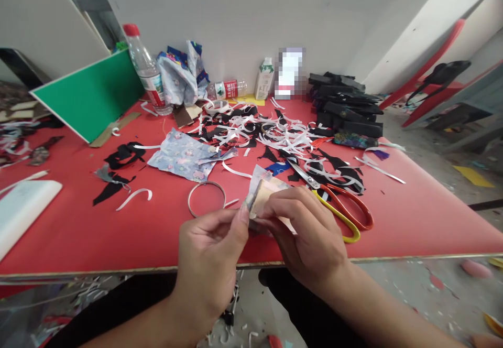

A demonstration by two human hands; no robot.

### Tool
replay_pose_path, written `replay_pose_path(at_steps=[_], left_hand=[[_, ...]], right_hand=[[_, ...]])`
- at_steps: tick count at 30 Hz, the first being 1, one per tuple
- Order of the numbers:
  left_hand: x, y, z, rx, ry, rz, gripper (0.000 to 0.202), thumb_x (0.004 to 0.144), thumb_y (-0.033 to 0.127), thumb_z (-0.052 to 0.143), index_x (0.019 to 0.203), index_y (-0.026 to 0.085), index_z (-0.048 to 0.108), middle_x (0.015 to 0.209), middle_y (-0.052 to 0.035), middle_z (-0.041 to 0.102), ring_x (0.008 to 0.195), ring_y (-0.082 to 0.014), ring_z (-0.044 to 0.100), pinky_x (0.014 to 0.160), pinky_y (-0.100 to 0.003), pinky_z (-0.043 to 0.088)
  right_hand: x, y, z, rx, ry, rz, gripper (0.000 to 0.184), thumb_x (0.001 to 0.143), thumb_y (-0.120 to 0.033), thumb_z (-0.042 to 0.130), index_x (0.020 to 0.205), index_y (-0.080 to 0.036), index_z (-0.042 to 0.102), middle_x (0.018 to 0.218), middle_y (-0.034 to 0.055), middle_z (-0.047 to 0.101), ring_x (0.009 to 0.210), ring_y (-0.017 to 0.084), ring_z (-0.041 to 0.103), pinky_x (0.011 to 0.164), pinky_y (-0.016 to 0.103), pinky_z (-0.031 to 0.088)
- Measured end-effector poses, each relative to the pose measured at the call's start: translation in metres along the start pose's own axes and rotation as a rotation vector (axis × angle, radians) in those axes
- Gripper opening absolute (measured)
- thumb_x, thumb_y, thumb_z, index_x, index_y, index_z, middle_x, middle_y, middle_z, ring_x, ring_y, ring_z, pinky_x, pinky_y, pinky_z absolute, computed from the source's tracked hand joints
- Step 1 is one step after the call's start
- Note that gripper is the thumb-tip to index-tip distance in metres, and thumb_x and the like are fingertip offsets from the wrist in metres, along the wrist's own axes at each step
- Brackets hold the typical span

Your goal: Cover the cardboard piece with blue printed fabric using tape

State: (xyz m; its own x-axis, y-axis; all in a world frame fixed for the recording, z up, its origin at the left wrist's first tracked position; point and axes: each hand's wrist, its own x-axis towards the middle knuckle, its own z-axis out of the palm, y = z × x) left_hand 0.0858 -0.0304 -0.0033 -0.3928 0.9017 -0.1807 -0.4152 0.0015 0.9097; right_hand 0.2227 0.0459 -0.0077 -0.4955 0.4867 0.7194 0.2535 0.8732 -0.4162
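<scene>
My left hand [212,253] pinches the left edge of a light-coloured patterned fabric piece [257,174] near the table's front edge. A small beige board [261,201] lies against that fabric. My right hand [310,232] has its fingers closed on the board and fabric from the right, hiding much of both. Just behind my left hand, a thin tape ring [206,199] rests on the red table [129,232]. Scissors [334,196] with one orange and one yellow handle lie beside my right hand. Farther back is a flat piece of bluish patterned fabric [184,154].
White strips and black scraps [271,133] are heaped mid-table. Stacked black fabric pieces [346,101] stand back right. Along the wall are a tall bottle [151,86], a lying bottle [226,89], a carton [264,79] and a blurred phone [288,73]. A green board [94,94] leans left.
</scene>
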Motion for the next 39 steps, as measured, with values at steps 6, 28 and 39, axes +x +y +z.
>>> replay_pose_path(at_steps=[6, 28, 39], left_hand=[[0.008, 0.000, -0.003, -0.043, 0.031, 0.011, 0.016, 0.085, 0.036, 0.086, 0.081, 0.020, 0.085, 0.074, -0.0051, 0.081, 0.067, -0.0181, 0.078, 0.068, -0.028, 0.067], [0.078, 0.064, -0.067, -0.274, 0.457, 0.229, 0.019, 0.093, 0.012, 0.066, 0.078, 0.019, 0.075, 0.073, 0.0020, 0.079, 0.071, -0.0112, 0.074, 0.070, -0.019, 0.065], [0.036, 0.034, -0.032, -0.296, 0.227, 0.008, 0.008, 0.089, 0.018, 0.073, 0.084, 0.017, 0.079, 0.080, -0.0058, 0.083, 0.068, -0.0144, 0.079, 0.067, -0.019, 0.066]], right_hand=[[0.001, 0.000, -0.002, -0.035, -0.006, -0.004, 0.009, 0.105, -0.015, 0.058, 0.099, -0.021, 0.058, 0.087, 0.0016, 0.066, 0.077, 0.016, 0.059, 0.069, 0.030, 0.049], [0.000, 0.065, -0.040, -0.641, -0.312, 0.451, 0.030, 0.105, -0.039, 0.050, 0.096, -0.022, 0.073, 0.069, 0.0073, 0.074, 0.055, 0.029, 0.066, 0.048, 0.037, 0.039], [-0.002, 0.020, 0.001, 0.273, 0.071, 0.129, 0.039, 0.088, -0.006, 0.075, 0.117, -0.032, 0.077, 0.102, -0.0022, 0.084, 0.078, 0.013, 0.078, 0.069, 0.022, 0.061]])
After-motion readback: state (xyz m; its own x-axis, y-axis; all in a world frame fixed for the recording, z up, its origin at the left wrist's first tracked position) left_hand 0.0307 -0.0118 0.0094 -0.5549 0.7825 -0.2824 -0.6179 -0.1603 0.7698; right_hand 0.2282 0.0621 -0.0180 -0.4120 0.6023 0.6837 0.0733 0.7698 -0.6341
